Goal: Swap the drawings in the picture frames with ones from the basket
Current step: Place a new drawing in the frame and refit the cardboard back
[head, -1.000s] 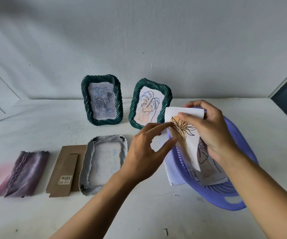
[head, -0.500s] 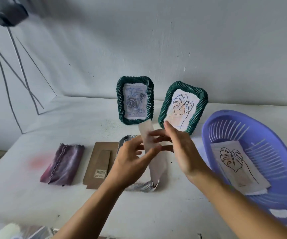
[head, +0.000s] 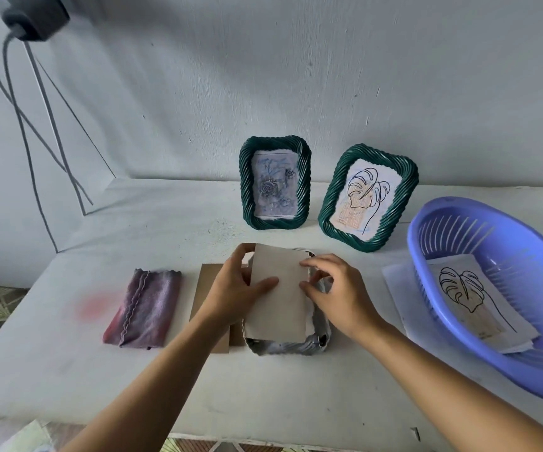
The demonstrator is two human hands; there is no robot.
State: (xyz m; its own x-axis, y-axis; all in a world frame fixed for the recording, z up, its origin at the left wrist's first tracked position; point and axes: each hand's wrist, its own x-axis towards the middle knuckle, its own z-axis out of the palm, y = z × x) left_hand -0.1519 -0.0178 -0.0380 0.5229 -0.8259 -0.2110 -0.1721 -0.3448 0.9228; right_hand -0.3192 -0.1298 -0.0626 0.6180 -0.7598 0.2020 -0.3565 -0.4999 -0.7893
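Grip first: my left hand pinches the left edge of the drawing sheet, thumb on top, and my right hand pinches its right edge, so both grips hold the one paper. A second ago that sheet was picture-side up above the basket; now it lies blank side up over the grey frame, which rests face-down on the worktop. I judge the fetch is done and the seating is in hand; the backing board, just left of the frame, is not yet refitted. A leaf drawing remains in the basket. Behind, the rose frame and the leaf frame stand upright near the wall. A purple cloth lies further left. Cables hang from an adapter on the pale wall.
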